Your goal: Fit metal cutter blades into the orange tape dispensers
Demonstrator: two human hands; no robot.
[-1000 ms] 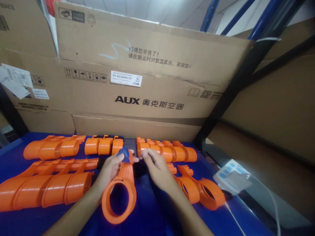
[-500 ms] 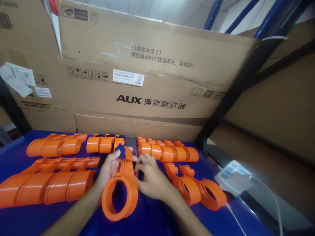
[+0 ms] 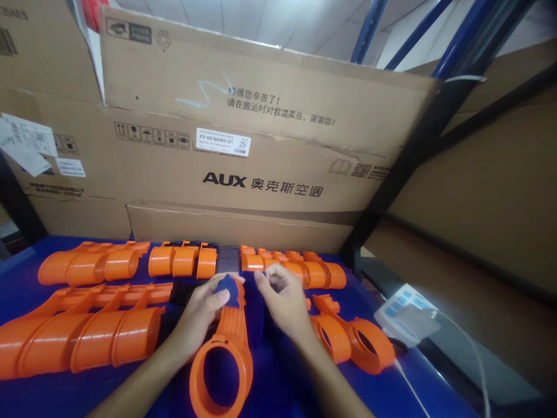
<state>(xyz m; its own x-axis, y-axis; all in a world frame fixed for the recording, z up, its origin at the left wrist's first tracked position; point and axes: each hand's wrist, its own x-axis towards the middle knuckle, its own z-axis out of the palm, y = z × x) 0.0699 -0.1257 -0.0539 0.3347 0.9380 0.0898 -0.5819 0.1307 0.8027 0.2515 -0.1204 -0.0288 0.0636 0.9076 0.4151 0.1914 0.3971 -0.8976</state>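
Observation:
My left hand grips the upper end of an orange plastic ring holder, its thumb pressed on a dark blue piece at that end. The large ring of the holder hangs toward me, low in the view. Just to the right, apart from the holder, my right hand is closed in a pinch. A small dark blue bit shows at its fingertips; its kind is too small to make out.
Several orange holders lie in rows on the blue surface: front left, back left, back centre, back right and right. A dark phone-like slab lies behind. A white device with a cable sits right. Cardboard stands behind.
My right hand has moved up and right, away from the holder, with a small dark blue bit at its fingertips. My left hand and the holder have shifted slightly right and down.

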